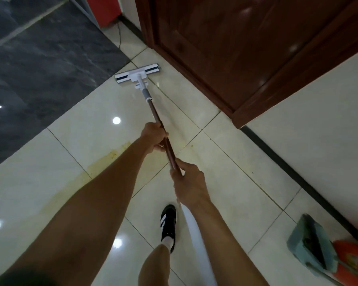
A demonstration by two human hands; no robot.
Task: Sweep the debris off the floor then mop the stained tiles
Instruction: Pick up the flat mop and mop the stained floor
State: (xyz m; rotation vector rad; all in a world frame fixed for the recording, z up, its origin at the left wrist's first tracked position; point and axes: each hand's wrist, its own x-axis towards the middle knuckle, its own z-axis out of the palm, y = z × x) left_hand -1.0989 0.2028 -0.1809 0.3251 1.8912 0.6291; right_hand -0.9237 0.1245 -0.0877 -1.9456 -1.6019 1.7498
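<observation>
Mopping looks under way: both hands, left (pixel 155 139) ahead of right (pixel 187 178), grip the mop (pixel 137 74), its head far by the door (pixel 236 48). Yellow stains (pixel 103 162) remain nearer left; dustpan (pixel 310 244) parked near right.

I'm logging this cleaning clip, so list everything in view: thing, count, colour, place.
mop: one, white head, brown handle, head on the pale tiles near the door
stain: one, yellowish streak, on the tiles left of the handle
dark floor slab: one, grey-black, upper left
door: one, dark brown wood, upper right
dustpan: one, teal, lower right by the wall
broom: one, orange, beside the dustpan
shoe: one, black with white stripes, bottom centre
left hand: grips the handle, farther down
right hand: grips the handle, nearer the body
</observation>
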